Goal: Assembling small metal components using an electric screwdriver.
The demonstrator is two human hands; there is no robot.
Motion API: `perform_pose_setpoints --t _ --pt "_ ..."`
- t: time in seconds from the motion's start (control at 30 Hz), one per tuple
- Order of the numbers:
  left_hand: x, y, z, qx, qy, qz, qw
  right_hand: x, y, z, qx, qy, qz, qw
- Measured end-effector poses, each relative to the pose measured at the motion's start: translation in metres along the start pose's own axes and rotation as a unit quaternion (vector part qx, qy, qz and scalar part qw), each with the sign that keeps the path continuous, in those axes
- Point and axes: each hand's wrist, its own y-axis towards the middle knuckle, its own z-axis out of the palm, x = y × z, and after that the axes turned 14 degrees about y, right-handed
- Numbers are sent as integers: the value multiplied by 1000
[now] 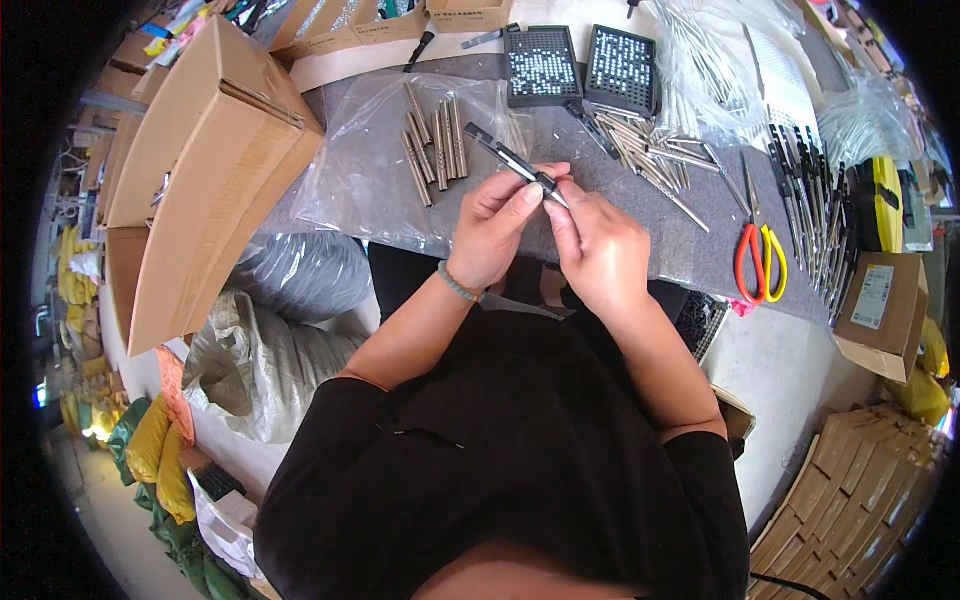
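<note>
In front of my chest, above the table's near edge, my left hand [490, 230] grips a slim black-and-silver rod-shaped tool [505, 153], thumb pressed along it. Its black end points up and to the left. My right hand [608, 252] pinches the lower end of the same piece, so the fingers hide much of that end. Beyond my left hand, several patterned metal tubes [443, 150] lie on a clear plastic bag [345, 165]. More metal tubes and rods [650, 145] are piled loosely past my right hand.
Two black trays [574, 97] with small pale pieces stand at the back. Red-and-yellow-handled scissors [768, 262] lie at the right edge, beside several black-ended metal rods [805, 210]. A large cardboard box [215, 190] rises at the left. A small carton [880, 305] sits far right.
</note>
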Motion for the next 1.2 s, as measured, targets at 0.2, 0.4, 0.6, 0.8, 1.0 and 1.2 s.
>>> perform_pose_setpoints --t 0.2,0.4,0.6,0.8,1.0,1.2 --pt "1 -1 6 -28 -50 0 998 1 -1 3 -9 -94 -32 995" --pt "-4 1 0 -22 -55 -10 998 8 3 -6 37 6 70 997" --pt "-7 6 -2 14 -40 -23 999 6 -2 -11 88 -8 107 990" --pt "-1 11 11 20 -9 3 1000 0 2 -15 44 -21 57 997" --pt "7 6 14 23 28 -54 998 -17 -15 -12 41 -9 92 995" --pt "11 -12 16 103 120 -110 981 -73 -26 -78 -29 -184 96 978"
